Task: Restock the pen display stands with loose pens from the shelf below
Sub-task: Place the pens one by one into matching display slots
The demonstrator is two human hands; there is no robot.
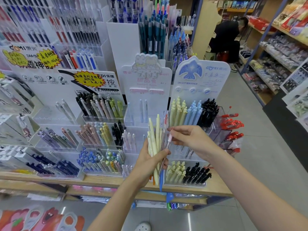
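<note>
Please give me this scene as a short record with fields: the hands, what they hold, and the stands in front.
left hand: grips a bundle of pens, mostly pale yellow, upright
right hand: pinches a clear pen at the bundle's right side
bird stand: top row holds yellow, blue and black pens
frog stand: top row holds few pens
red pens: in a clear holder, far right
shelf: wooden, carries the stands

One head-worn wide-angle view looks forward and down from close range at the pen stands [146,104] on a wooden shelf [103,180]. An aisle recedes far right; floor lies near, at the bottom.
</note>
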